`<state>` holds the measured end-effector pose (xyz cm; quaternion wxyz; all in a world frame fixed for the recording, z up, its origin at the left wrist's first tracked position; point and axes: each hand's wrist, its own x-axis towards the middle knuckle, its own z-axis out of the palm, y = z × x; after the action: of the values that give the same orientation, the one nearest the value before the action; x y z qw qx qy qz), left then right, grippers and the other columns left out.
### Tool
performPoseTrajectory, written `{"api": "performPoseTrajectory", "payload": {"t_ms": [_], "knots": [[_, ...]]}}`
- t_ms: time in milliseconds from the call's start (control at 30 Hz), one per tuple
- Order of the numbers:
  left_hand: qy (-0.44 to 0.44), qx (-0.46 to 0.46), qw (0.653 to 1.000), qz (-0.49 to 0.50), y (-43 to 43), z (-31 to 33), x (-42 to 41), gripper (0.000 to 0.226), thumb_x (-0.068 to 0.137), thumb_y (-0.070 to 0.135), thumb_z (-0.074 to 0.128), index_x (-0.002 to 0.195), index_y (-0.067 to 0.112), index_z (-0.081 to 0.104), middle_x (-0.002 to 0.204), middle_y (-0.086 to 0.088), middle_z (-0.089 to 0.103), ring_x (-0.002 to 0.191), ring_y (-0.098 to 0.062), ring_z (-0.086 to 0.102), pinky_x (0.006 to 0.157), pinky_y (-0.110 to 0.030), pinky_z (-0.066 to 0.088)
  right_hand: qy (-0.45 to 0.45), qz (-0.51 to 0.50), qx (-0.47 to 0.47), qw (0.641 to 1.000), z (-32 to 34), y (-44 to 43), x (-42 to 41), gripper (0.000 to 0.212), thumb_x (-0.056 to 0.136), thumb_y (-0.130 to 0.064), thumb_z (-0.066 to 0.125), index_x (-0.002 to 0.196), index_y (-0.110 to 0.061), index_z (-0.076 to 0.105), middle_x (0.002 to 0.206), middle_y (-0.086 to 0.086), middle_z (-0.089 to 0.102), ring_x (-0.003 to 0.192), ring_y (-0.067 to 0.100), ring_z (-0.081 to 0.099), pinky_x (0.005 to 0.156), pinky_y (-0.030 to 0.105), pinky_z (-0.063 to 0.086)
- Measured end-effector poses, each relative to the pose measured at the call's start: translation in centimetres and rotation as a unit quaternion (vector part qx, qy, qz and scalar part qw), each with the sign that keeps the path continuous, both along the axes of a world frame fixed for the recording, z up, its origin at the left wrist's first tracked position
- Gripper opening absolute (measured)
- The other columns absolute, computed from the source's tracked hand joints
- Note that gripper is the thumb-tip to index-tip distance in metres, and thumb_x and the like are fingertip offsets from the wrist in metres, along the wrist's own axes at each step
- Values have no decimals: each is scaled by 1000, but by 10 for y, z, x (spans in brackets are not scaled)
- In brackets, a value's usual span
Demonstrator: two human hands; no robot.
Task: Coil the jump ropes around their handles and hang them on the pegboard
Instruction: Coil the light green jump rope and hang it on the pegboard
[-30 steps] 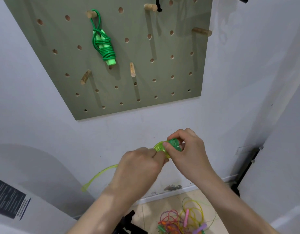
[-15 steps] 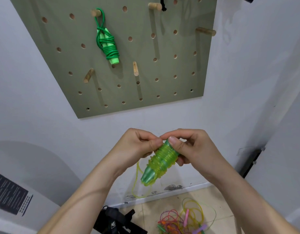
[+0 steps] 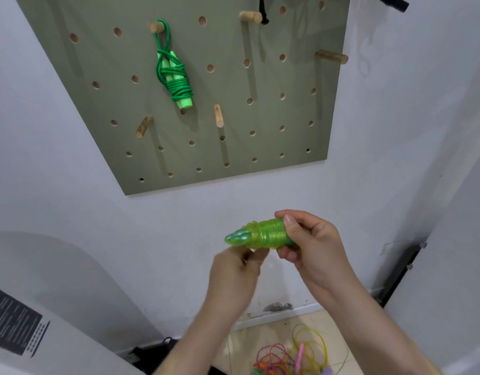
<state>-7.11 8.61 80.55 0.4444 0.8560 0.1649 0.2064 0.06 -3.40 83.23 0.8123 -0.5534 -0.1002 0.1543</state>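
A translucent yellow-green jump rope (image 3: 260, 234) is wound in tight turns around its green handles, which lie nearly level and point left. My right hand (image 3: 312, 247) grips the right end of the handles, thumb on top. Just below the bundle, my left hand (image 3: 236, 272) pinches the loose rope; the pinched strand is blurred. The olive pegboard (image 3: 287, 117) hangs on the wall above. A coiled bright green jump rope (image 3: 175, 77) hangs from its upper left wooden peg (image 3: 155, 26).
Free wooden pegs stick out at lower left (image 3: 143, 126), centre (image 3: 218, 115) and right (image 3: 332, 56); the top-centre peg (image 3: 250, 17) has a black cord beside it. Several tangled coloured ropes (image 3: 293, 355) lie on the floor. A white rounded surface (image 3: 57, 293) fills the lower left.
The handle bundle swung from pointing down-left to nearly level. My left hand dropped from the top of the bundle to below it, drawing the rope round. The camera view shifted slightly.
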Motion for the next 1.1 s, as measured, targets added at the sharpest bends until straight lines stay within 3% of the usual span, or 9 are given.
{"api": "performPoseTrajectory", "payload": {"t_ms": [133, 300, 467, 633, 733, 833, 900, 1000, 1100], "knots": [[45, 346, 937, -34, -13, -12, -15, 29, 92, 39, 32, 110, 30, 53, 69, 7, 64, 54, -18, 61, 44, -27, 44, 21, -60, -1, 998, 1, 4, 2, 11, 95, -10, 57, 94, -7, 68, 81, 8, 63, 47, 16, 51, 48, 23, 46], [35, 511, 859, -27, 1, 28, -27, 24, 84, 41, 52, 67, 25, 58, 49, 7, 52, 39, -16, 52, 37, -23, 24, -208, -169, -212, 940, -10, 5, 7, 13, 92, -12, 62, 85, -22, 67, 83, 1, 60, 62, 15, 58, 64, 31, 48], [26, 564, 824, -48, 19, 65, -25, 30, 73, 42, 75, 56, 24, 58, 47, 5, 49, 44, -18, 51, 42, -21, 24, -417, -152, -322, 836, -11, 2, -1, 11, 93, -16, 58, 97, -19, 67, 87, -7, 51, 71, 8, 50, 62, 16, 38], [26, 536, 837, -108, 48, 78, -12, 47, 89, 56, 31, 71, 29, 65, 59, 7, 57, 59, -18, 56, 46, -23, 37, -498, -64, -308, 808, 9, -10, -3, 16, 91, -22, 52, 97, -23, 67, 86, -14, 50, 69, 8, 51, 60, 15, 39], [22, 451, 880, -148, 46, 86, -10, 45, 88, 59, 36, 79, 31, 70, 69, 8, 63, 70, -14, 57, 57, -28, 45, -502, -36, -280, 818, 26, -18, -3, 15, 89, -19, 55, 92, -23, 69, 84, -9, 54, 67, 11, 52, 59, 17, 39], [27, 136, 978, -155, 41, 96, -8, 9, 78, 31, 73, 70, 26, 74, 62, 12, 67, 61, 0, 56, 61, -17, 44, -417, 35, -195, 887, 42, -25, 1, 14, 86, -18, 58, 85, -23, 72, 80, -5, 58, 56, 16, 53, 54, 29, 45], [44, -50, 977, -204, 40, 92, -8, 13, 75, 12, 76, 65, 17, 71, 53, 9, 64, 49, 1, 52, 53, -12, 40, -347, 98, -142, 922, 48, -28, 3, 13, 85, -17, 61, 84, -19, 73, 78, -2, 59, 52, 18, 52, 49, 28, 44], [34, -268, 919, -289, 36, 74, -9, 25, 73, 37, 78, 62, 19, 65, 50, 7, 54, 41, -3, 41, 43, -13, 32, -226, 151, -66, 960, 44, -23, 2, 12, 86, -16, 64, 79, -17, 75, 71, 1, 60, 50, 17, 49, 45, 21, 41], [14, -285, 938, -198, 22, 57, -5, 39, 91, 44, 56, 58, 23, 61, 49, -3, 55, 41, -10, 38, 42, -17, 30, -49, 124, 56, 990, 31, -11, 0, 12, 81, -17, 61, 80, -12, 72, 68, 5, 58, 50, 14, 48, 40, 18, 39]]}}
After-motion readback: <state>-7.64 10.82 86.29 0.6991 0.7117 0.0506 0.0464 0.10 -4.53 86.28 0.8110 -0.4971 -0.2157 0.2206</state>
